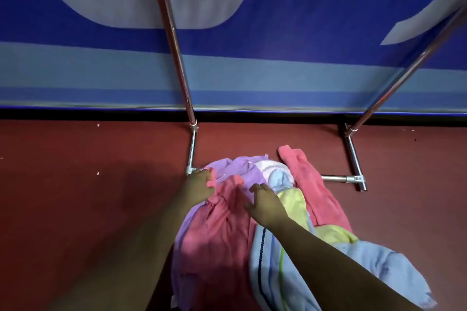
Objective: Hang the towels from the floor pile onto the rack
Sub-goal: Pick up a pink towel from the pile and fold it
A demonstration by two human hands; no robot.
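Pinching the pink towel [222, 225], the left hand [199, 185] clamps its grip; the right hand's [265, 206] fingers lie apart.

"Where are the hands?"

"Both reach down into the pile of towels [235, 247] on the red floor [75, 197]. The left hand [199, 184] grips a corner of the pink towel [219, 214]. The right hand [265, 203] rests on that same towel, fingers spread."

"What else is in the heap?"

"A purple towel [240, 169], a yellow towel [297, 201] and a striped light-blue towel [275, 272]. A second pink towel [305, 184] lies across the rack's low bar."

"And the rack?"

"The rack [177, 58] has metal poles rising before a blue-and-white banner [227, 20]."
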